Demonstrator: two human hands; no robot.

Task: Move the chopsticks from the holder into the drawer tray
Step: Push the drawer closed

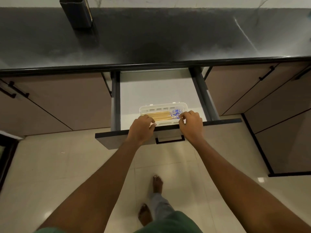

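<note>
With chopsticks (162, 114) lying flat in white drawer tray (184, 108), left hand (141, 128) and right hand (191, 124) pinching opposite ends, probably squaring the bundle; dark holder (76, 13) far back on countertop (168, 39).

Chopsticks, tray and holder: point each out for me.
chopsticks (159, 115), head view, on the wooden shafts.
tray (152, 109), head view, on its far slotted wall.
holder (76, 13), head view, on its dark front face.

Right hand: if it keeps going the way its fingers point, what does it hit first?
The right hand points left and slightly into the drawer, so it would probably first meet the blue-patterned ends of the chopsticks in the white tray; whether it already touches them is unclear.
</note>
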